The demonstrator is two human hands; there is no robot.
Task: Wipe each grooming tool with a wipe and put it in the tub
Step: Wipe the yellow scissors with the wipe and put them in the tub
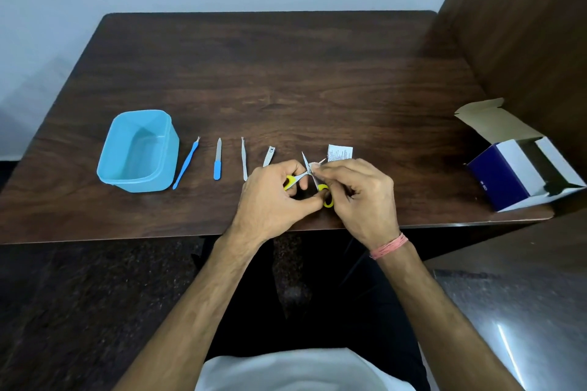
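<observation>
Just now, at the table's (286,73) near edge, the left hand (270,197) grips open yellow scissors (313,179); the right hand (362,197) pinches a wipe (314,167) on one blade. Bare points could nick a finger. An empty blue tub (138,152) waits well left.

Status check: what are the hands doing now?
Left hand holds yellow-handled scissors, blades spread. Right hand pinches wipe on a blade. Tub empty; nothing in the way.
</observation>
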